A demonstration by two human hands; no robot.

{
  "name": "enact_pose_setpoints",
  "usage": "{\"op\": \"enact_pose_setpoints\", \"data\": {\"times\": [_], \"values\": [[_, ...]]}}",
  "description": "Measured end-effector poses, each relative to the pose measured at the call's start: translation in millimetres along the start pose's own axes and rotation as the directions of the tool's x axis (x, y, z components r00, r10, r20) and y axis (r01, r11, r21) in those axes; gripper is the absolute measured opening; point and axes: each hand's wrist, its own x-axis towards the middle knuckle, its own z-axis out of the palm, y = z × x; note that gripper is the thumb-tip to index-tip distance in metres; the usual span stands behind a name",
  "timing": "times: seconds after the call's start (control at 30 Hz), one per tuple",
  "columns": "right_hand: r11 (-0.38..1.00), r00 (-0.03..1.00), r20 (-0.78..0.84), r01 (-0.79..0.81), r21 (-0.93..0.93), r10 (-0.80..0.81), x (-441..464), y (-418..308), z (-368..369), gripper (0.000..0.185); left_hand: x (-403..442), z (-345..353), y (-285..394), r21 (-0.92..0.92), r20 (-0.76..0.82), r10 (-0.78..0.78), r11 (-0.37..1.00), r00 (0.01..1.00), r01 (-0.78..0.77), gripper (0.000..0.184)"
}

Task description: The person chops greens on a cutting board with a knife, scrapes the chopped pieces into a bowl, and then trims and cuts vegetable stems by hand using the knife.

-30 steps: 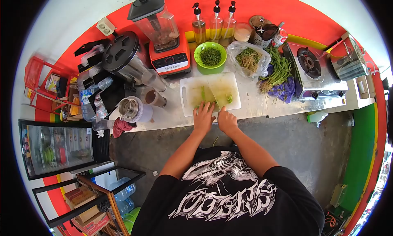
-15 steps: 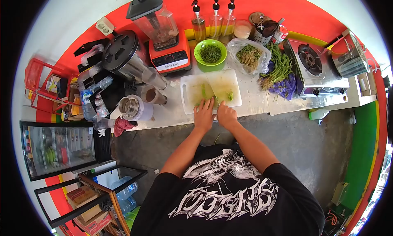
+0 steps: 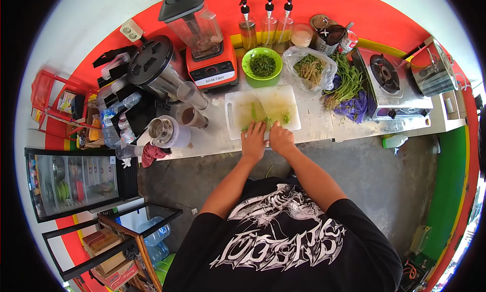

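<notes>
A white cutting board (image 3: 237, 100) lies near the counter's front edge. My right hand (image 3: 281, 138) is closed around the handle of a knife (image 3: 261, 105), whose thin blade points up and left across the board. Beside it, my left hand (image 3: 254, 138) presses with bent fingers on green stems (image 3: 246, 128) at the board's front edge. A small heap of cut greens (image 3: 286, 117) sits right of the blade, and a few green pieces (image 3: 253, 110) lie left of it. Behind the board, a green bowl (image 3: 262, 80) holds chopped greens (image 3: 262, 65).
A plastic bag (image 3: 328, 69) of greens, leafy stems (image 3: 349, 82) on purple plastic and a gas stove (image 3: 374, 92) stand to the right. Left are a red blender (image 3: 211, 72), clear cups (image 3: 190, 117) and a metal-topped jar (image 3: 172, 132). Pump bottles (image 3: 268, 31) line the back.
The knife and my right hand shift slightly at the board's front edge, close to my left fingers. My left hand stays on the stems. The whole view moves a little.
</notes>
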Motion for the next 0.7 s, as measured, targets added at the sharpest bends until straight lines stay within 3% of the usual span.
{"op": "enact_pose_setpoints", "data": {"times": [0.2, 0.27, 0.37, 0.7], "values": [[0.999, 1.0, 0.018, 0.004, -0.036, -0.003, -13.8, -0.3, 2.0, 0.035, 0.0, 2.6, -1.2, -0.005, -0.04, 0.0, 1.0, 0.999, -0.001, 0.076], [0.998, 0.998, 0.028, -0.06, 0.028, 0.059, -11.6, 0.6, 10.8, 0.037, -0.4, 5.6, -2.6, -0.01, -0.03, -0.011, 1.0, 0.999, 0.011, 0.08], [1.0, 0.999, 0.027, 0.017, 0.019, -0.017, -0.1, 1.5, 4.8, 0.037, 0.7, 3.1, -1.4, 0.018, -0.003, -0.015, 1.0, 1.0, 0.015, 0.081], [0.991, 0.998, 0.045, -0.059, 0.116, 0.054, -3.1, -1.4, 9.8, 0.038, -1.2, 4.2, -3.4, -0.021, -0.043, 0.003, 1.0, 0.999, -0.003, 0.076]]}}
